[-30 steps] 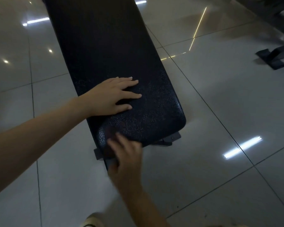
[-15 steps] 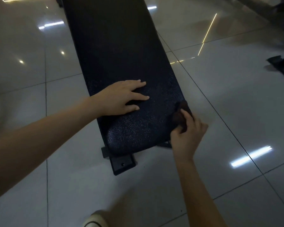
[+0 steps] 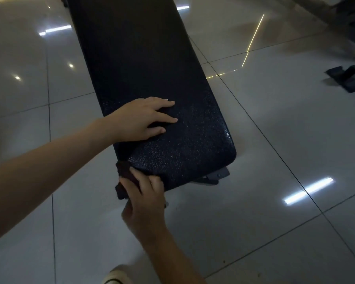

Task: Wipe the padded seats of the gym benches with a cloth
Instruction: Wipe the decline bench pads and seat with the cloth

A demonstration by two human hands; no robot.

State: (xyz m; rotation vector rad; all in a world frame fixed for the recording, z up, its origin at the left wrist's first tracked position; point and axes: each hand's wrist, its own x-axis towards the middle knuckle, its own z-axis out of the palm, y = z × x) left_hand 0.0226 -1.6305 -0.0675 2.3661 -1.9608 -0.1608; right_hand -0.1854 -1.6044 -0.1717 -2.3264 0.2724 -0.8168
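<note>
Gripping dark cloth (image 3: 125, 171) w/ R hand (image 3: 147, 198), fingers curled round it, bunching it vs. the near corner of the bench pad (image 3: 152, 68). Holding it right at the pad's edge, part of it hanging off beside the knuckles. Resting L hand (image 3: 139, 119) flat on the pad just beyond the grip, fingers straight and spread, clasping nothing. Showing a metal bracket (image 3: 215, 177) under the pad's end, to the right of the grip. Standing w/ a shoe tip (image 3: 119, 275) below the grip, on glossy tiled floor (image 3: 275, 181). Leaving another machine's foot (image 3: 348, 78) well apart, far right.
</note>
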